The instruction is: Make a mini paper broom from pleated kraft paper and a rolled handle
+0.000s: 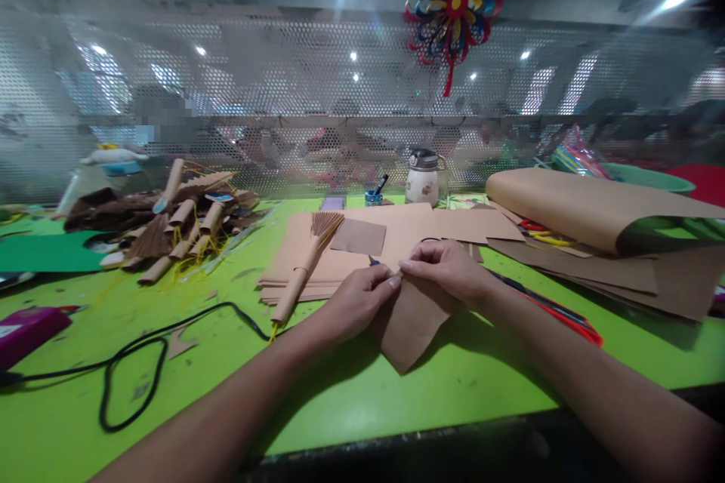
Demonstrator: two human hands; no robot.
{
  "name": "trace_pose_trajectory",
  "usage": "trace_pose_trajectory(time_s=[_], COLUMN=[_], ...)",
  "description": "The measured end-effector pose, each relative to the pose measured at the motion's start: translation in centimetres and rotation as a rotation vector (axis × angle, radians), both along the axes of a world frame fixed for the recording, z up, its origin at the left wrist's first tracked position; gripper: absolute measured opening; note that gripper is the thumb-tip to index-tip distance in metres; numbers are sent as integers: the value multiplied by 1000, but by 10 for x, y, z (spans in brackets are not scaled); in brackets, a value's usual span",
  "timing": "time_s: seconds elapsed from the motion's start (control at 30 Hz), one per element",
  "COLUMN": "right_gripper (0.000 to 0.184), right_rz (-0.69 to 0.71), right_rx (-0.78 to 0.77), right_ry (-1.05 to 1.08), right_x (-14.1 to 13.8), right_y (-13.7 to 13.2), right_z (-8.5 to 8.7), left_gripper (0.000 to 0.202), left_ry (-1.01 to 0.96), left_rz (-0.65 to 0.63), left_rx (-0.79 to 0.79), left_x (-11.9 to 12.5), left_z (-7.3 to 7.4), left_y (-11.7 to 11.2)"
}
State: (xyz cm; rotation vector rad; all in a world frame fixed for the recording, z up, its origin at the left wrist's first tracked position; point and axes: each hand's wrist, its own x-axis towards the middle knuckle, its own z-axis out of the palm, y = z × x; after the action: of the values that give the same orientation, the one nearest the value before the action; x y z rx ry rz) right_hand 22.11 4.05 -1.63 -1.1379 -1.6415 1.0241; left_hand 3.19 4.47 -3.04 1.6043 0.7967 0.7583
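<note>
Both hands pinch the top edge of a sheet of brown paper (416, 324), which hangs tilted over the green table. My left hand (362, 298) grips it between thumb and bent fingers. Close beside it, my right hand (450, 268) holds the same edge with thumb and fingertips. Just behind them a smaller square of brown paper (359, 235) lies on a stack of light brown sheets (408, 215). A rolled paper tube with a pleated fan top (300, 275) rests on the stack's left side. A dark pointed tip shows behind my left hand; its kind is hidden.
Scissors with orange-red handles (566, 321) lie right of my right hand. A black cord (164, 336) loops across the left. Several paper tubes with yellow string (186, 230) are piled at back left. A large curled brown sheet (566, 200) stands right; a white bottle (423, 181) stands behind.
</note>
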Motion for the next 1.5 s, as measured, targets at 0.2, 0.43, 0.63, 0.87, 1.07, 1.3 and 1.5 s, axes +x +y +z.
trace_pose_trajectory(time_s=[0.2, 0.43, 0.63, 0.87, 1.07, 1.3, 1.5], right_gripper=[24, 27, 28, 29, 28, 29, 37], right_rz=[-36, -67, -47, -31, -17, 4, 1], right_rx=[144, 191, 144, 175, 113, 59, -43], right_ry=[-114, -72, 36, -3, 8, 64, 149], right_x=[-9, -10, -11, -10, -9, -11, -12], right_y=[-4, -6, -6, -6, -6, -5, -6], right_z=[0, 1, 1, 1, 3, 0, -1], left_gripper=[31, 28, 30, 37, 33, 31, 37], left_ry=[165, 61, 25, -12, 52, 137, 68], left_rz=[74, 54, 68, 52, 16, 54, 49], left_rx=[217, 156, 132, 79, 128, 266, 150], left_x=[2, 2, 2, 1, 2, 2, 2], left_z=[-1, 5, 6, 9, 4, 2, 2], left_y=[-1, -4, -5, -7, -3, 0, -1])
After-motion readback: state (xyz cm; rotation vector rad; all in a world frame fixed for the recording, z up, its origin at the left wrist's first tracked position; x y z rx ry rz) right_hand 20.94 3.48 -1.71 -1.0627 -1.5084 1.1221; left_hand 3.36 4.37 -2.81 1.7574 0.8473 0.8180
